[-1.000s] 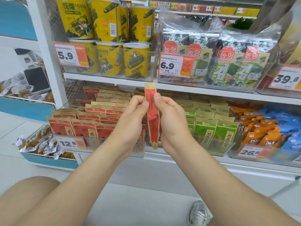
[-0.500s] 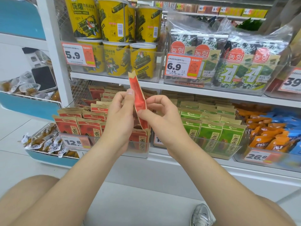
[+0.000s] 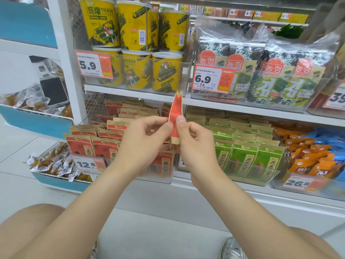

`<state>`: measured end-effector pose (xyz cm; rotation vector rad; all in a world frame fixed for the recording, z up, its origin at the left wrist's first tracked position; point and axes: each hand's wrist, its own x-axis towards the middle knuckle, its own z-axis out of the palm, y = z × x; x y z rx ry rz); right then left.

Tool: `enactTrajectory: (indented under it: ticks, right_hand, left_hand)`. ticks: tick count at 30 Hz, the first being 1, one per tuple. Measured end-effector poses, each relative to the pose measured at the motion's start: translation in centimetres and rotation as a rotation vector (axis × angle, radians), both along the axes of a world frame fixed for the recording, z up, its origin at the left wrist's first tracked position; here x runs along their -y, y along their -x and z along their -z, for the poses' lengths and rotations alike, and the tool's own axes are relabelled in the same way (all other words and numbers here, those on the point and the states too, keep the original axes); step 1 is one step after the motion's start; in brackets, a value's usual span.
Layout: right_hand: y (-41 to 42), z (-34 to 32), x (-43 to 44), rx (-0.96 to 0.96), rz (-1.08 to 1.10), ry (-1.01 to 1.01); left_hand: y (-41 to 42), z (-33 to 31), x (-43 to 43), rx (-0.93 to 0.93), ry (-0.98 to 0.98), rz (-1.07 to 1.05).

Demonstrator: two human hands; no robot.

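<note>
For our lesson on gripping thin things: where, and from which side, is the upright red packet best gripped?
Pinch its lower half across the flat faces, coming from left and right. The red packet stands upright, thin and flat, faces turned sideways, so only they give purchase; the left hand and right hand pinch it there.

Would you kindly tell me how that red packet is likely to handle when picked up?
Probably light: the left hand and right hand hold the red packet up by fingertip pinches alone. Likely thin and bendable, as it looks narrow edge-on with its top splayed. Its kraft-paper edge suggests little slip.
</note>
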<state>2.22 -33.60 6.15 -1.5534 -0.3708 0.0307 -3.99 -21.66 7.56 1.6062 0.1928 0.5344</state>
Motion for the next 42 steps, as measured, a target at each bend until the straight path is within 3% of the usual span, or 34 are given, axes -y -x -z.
enactTrajectory:
  ticks: [4, 11, 18, 24, 28, 31, 33, 35, 37, 39, 42]
  right_hand:
    - [-0.4, 0.3, 0.2, -0.05, -0.005, 0.029]
    - [-0.2, 0.0, 0.3, -0.189, -0.057, 0.001]
    - [0.4, 0.6, -0.1, 0.028, -0.055, 0.253]
    - [1.0, 0.0, -0.1, 0.255, 0.023, 0.453]
    - [0.4, -0.7, 0.5, 0.121, -0.044, 0.461]
    - [-0.1, -1.4, 0.8, -0.186, -0.101, 0.254]
    - [-0.5, -1.7, 0.9, -0.275, -0.141, 0.091]
    - [-0.5, -1.7, 0.9, -0.231, -0.14, 0.047]
    - [-0.7, -1.4, 1.0, -0.13, -0.083, 0.091]
    - [-0.7, -1.2, 0.9, 0.029, -0.028, 0.171]
    - [-0.2, -1.1, 0.8, 0.312, 0.083, 0.254]
  left_hand:
    - [0.3, 0.2, -0.1, -0.012, -0.029, -0.009]
    - [0.5, 0.3, -0.5, -0.049, 0.116, 0.057]
    - [0.5, -0.8, -1.5, -0.159, 0.268, 0.053]
    - [0.8, -0.2, -1.3, -0.195, 0.235, 0.085]
    - [1.0, -0.4, -1.4, -0.262, 0.223, 0.11]
    - [1.2, -1.0, -1.4, -0.311, 0.206, 0.119]
    - [1.2, -1.2, -1.2, -0.325, 0.199, 0.134]
    - [1.1, -1.1, -1.0, -0.319, 0.157, 0.095]
    - [0.7, -0.4, -1.1, -0.248, -0.013, -0.029]
    - [0.7, 0.1, -1.2, -0.144, -0.252, -0.165]
    - [0.5, 0.3, -1.0, -0.027, -0.403, -0.148]
